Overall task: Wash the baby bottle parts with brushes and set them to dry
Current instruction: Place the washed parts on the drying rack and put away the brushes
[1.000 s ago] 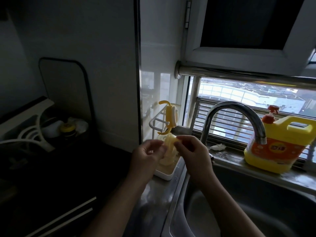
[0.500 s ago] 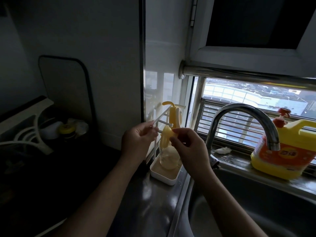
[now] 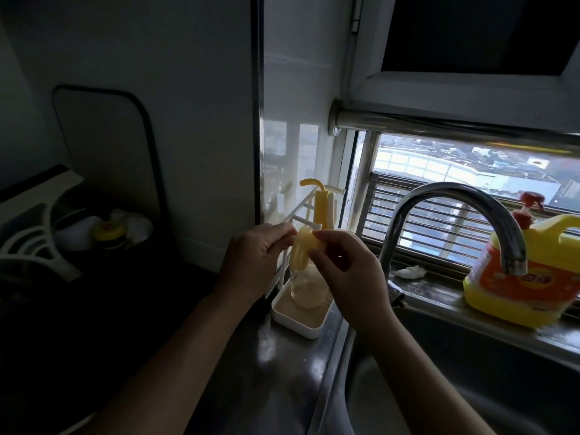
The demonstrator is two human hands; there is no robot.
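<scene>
A white drying rack [image 3: 299,321] stands on the steel counter left of the sink. A clear baby bottle [image 3: 306,288] stands in its tray. A yellow handle ring [image 3: 321,205] hangs near the rack's top. My right hand [image 3: 342,271] pinches a pale yellow bottle part [image 3: 303,246] at one of the rack's white pegs. My left hand [image 3: 254,255] grips the peg bar beside that part.
A chrome tap [image 3: 452,205] arches over the steel sink [image 3: 470,387]. A yellow detergent jug [image 3: 530,274] stands on the window ledge. A dark stove area with a white rack and small items [image 3: 103,230] fills the left. A crumpled white scrap [image 3: 408,271] lies on the ledge.
Both hands rose from low over the tray to the rack's pegs, carrying the pale yellow part up. My left hand moved off the part and took hold of the peg bar.
</scene>
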